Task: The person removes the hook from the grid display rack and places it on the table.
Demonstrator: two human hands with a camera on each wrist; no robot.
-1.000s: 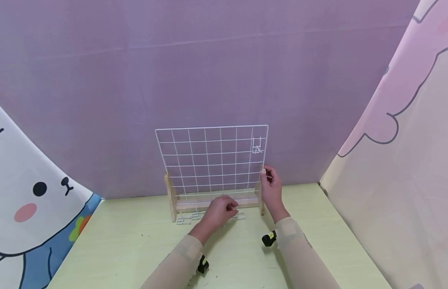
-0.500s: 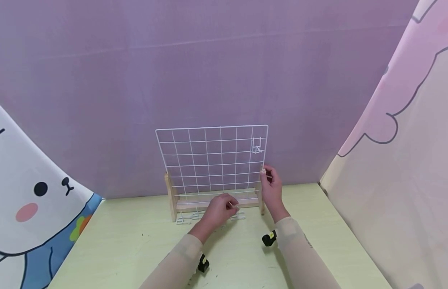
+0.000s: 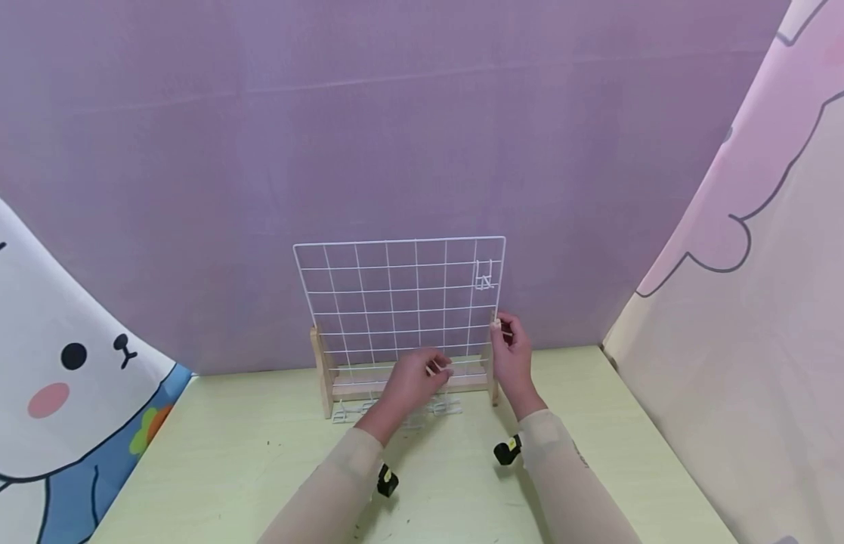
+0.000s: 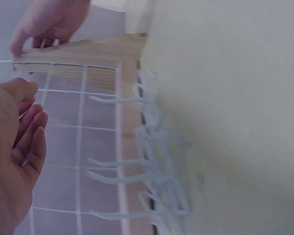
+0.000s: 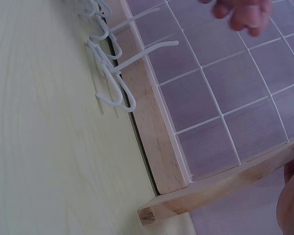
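Observation:
A white wire grid panel (image 3: 401,302) stands upright in a wooden stand (image 3: 323,378). My right hand (image 3: 513,363) holds the stand's right upright near its top, thumb in front and fingers behind. My left hand (image 3: 415,378) is in front of the grid's lower right part, fingers loosely curled; nothing shows between them in the left wrist view. Several white wire hooks (image 5: 112,73) lie in a row along the base, prongs pointing up across the grid in the left wrist view. One more white hook (image 3: 483,276) hangs on the grid at upper right.
The stand is on a pale yellow wood-grain table (image 3: 272,476) against a purple cloth backdrop (image 3: 394,136). A cartoon-print cloth (image 3: 75,393) slopes in at left, a pink and cream one (image 3: 755,317) at right. Dark specks dot the table front.
My left hand has risen from near the hooks at the base toward the grid, uncovering more of the hooks. The right hand stays on the upright.

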